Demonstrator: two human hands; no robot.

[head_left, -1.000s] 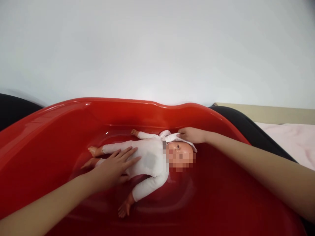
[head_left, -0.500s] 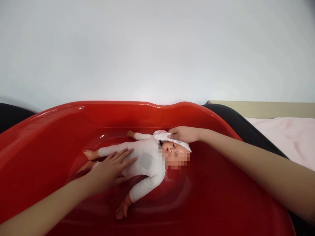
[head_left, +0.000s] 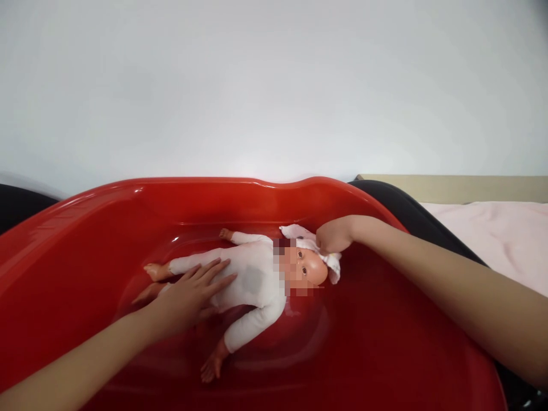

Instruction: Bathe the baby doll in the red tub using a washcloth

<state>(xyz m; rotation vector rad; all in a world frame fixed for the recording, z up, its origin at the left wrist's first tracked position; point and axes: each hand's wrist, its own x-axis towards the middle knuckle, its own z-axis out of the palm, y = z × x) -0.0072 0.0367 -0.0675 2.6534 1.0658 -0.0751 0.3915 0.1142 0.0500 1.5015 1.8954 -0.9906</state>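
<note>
A baby doll [head_left: 252, 265] with a white cloth body lies on its back in a red tub [head_left: 205, 202], its head to the right. A grey patch marks its middle. My left hand [head_left: 197, 291] rests on the doll's lower body with fingers spread flat. Beside the far side of the doll's head, my right hand [head_left: 336, 234] is closed on a white-and-pink cloth [head_left: 295, 231]. Part of the cloth hangs out on either side of that hand. My right fingertips are mostly hidden. Water appears to lie in the tub around the doll.
Behind the tub rises a pale wall [head_left: 240, 85]. Black padded surfaces [head_left: 394, 197] flank the tub on both sides. At the right lies a light pink sheet [head_left: 505, 234], with a beige board [head_left: 462, 188] behind it.
My right hand has moved slightly right with the cloth, baring more of the doll's forehead. The cloth now bunches at the top of its head. My left hand has stayed in place.
</note>
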